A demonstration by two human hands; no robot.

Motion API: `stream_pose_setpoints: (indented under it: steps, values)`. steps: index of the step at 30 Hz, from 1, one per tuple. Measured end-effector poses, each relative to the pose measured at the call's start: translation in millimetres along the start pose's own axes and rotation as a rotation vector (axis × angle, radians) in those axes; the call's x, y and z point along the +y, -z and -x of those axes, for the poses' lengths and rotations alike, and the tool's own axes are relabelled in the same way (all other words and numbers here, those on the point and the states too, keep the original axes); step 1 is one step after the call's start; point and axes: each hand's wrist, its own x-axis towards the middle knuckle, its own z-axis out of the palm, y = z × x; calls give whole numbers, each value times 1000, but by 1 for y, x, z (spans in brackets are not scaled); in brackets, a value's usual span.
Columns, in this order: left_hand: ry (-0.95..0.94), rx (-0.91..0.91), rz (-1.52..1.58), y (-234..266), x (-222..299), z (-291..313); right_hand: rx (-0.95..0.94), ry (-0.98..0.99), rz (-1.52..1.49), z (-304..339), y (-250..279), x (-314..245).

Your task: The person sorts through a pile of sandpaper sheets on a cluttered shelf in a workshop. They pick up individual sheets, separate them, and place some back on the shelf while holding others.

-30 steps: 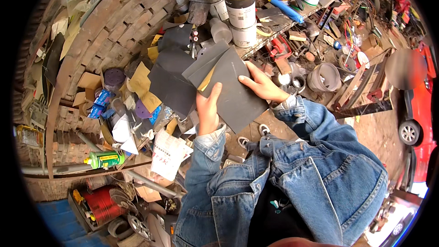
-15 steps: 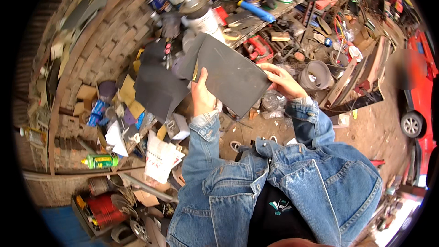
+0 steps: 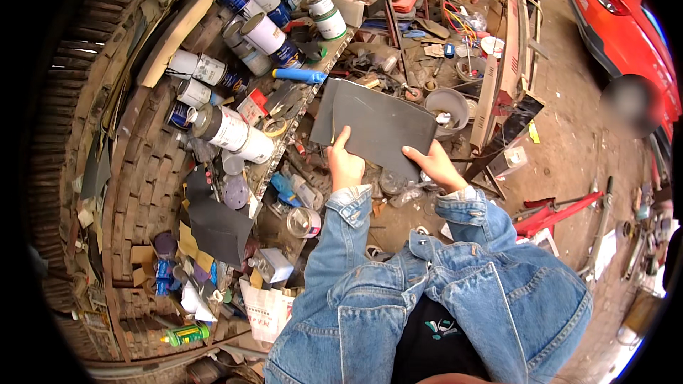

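Two overlapping dark grey sheets of sandpaper are held out in front of me. My left hand grips their lower left edge, thumb on top and fingers hidden underneath. At the lower right corner my right hand pinches the sheets, its thumb over the upper face and its other fingers mostly out of sight below. The sheets lie nearly flat, one sticking out to the left behind the other. Another dark sheet rests on the cluttered shelf to the left.
Paint tins crowd the shelf at upper left, beside a blue tube. A grey bucket stands beyond my right hand. Long metal strips lean farther right, near a red car. A clear jar sits left of my left forearm.
My view has swung to the right, and the sheets have moved with my hands away from the dark sheet on the shelf. My right thumb now shows on top of the sheets.
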Motion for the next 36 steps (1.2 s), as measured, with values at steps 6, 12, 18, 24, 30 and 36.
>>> stream_pose_setpoints:
  steps: [6, 12, 18, 24, 30, 36]
  values:
    - [276, -330, -103, -25, 16, 4, -50, -18, -230, 19, 58, -17]
    - [317, -672, -936, -21, 68, -2, -175, -14, 188, 34, 75, -64]
    - [553, -759, -1058, -23, 64, -2, -296, -70, 501, 49, 78, -83]
    - [503, -932, -1031, -41, -15, -26, -221, 331, 388, 63, 96, -53]
    - [621, -959, -988, -69, -36, -24, 43, 295, 609, 104, 115, -80]
    - [660, -1268, -1005, -112, -41, -53, -18, 254, 394, 117, 128, -86]
